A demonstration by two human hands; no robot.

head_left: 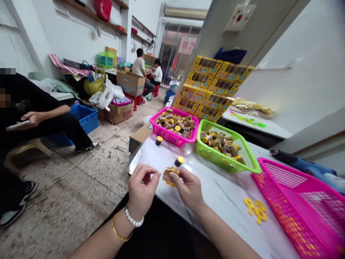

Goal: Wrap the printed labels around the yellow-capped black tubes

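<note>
Right hand [188, 189] pinches one label [168, 175]; two loose tubs [179, 160] beyond.

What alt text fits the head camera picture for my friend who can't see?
Two hands work over a white marbled tabletop: the right hand pinches a small yellow printed label, and the left hand is pinched shut beside it. Behind stand a small black yellow-capped bottle, a pink plastic basket and a green plastic basket, both holding such bottles.
</note>
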